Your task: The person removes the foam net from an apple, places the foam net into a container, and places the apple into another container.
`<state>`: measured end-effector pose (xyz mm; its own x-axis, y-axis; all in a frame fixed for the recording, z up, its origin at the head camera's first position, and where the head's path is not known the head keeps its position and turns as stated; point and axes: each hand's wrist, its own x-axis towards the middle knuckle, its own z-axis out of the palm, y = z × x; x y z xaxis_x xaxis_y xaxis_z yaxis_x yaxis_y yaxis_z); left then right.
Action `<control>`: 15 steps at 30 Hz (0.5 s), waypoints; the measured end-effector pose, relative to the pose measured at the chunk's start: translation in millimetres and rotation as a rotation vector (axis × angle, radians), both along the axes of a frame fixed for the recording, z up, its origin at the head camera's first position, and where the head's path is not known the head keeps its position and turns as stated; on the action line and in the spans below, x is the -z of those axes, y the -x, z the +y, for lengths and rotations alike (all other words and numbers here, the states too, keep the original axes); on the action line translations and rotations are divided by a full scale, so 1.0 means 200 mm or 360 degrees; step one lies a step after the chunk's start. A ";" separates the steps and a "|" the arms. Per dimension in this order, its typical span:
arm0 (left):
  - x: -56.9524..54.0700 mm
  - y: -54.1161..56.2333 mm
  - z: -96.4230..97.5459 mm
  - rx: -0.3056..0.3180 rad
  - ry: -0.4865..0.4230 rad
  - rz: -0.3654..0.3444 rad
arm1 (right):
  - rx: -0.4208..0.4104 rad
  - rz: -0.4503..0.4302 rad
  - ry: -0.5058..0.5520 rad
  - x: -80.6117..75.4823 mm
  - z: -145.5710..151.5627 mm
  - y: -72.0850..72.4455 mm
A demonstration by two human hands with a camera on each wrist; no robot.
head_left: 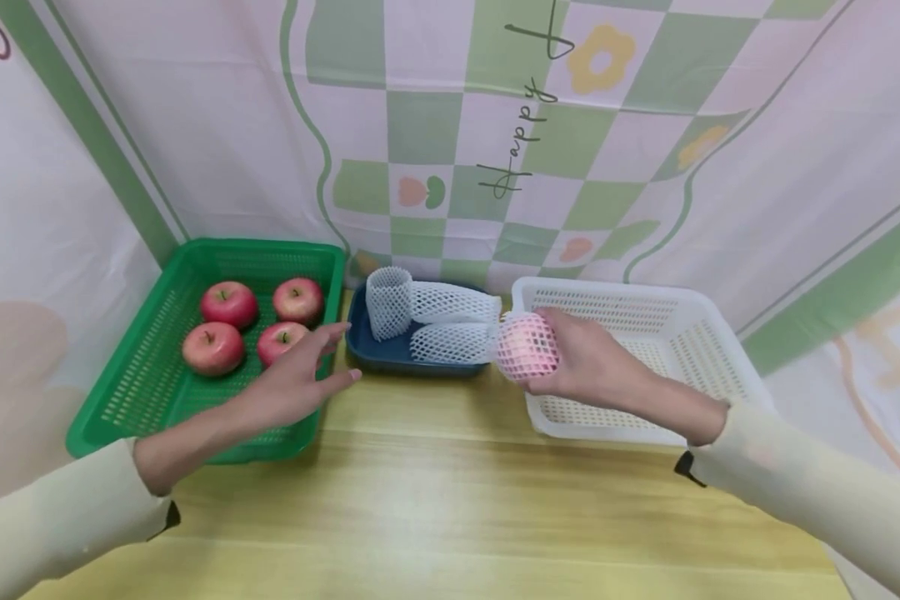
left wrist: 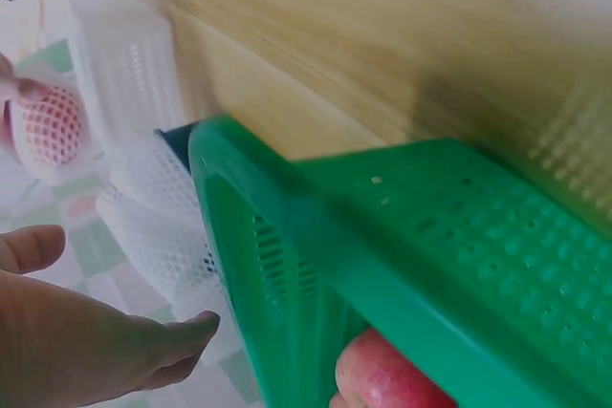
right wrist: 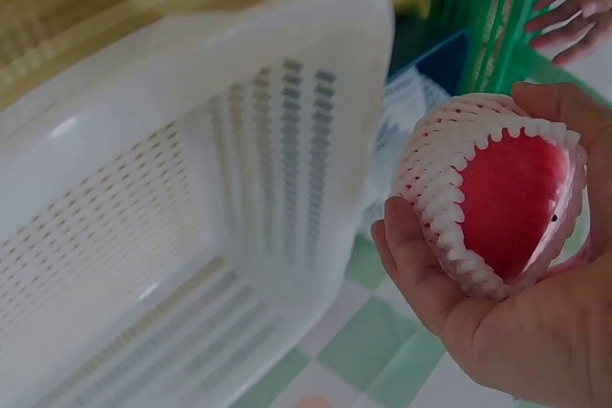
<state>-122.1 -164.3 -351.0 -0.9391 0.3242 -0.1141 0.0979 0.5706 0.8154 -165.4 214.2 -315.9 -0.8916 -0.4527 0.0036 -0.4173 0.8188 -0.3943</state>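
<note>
My right hand grips an apple wrapped in a white foam net, above the near-left rim of the white basket. In the right wrist view the net has an open end, where the red skin of the apple shows. My left hand is held over the right side of the green basket, its fingers extended and holding nothing. Several bare apples lie in that basket. Between the baskets, a dark blue tray bears foam nets, one of them upright.
The baskets and tray stand on a wooden table, close to a patterned cloth that hangs behind them. The white basket's rim lies directly below my right wrist.
</note>
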 end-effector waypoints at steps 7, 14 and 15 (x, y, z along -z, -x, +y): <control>0.03 -0.04 0.05 0.0038 -0.0110 -0.0082 | -0.0138 0.0004 0.0054 0.04 -0.11 -0.09; 0.07 -0.09 0.11 0.0048 -0.0156 -0.0143 | -0.0243 -0.0026 0.0057 0.11 -0.22 -0.14; 0.08 -0.10 0.12 0.0053 -0.0154 -0.0146 | -0.0262 -0.0029 0.0060 0.12 -0.23 -0.15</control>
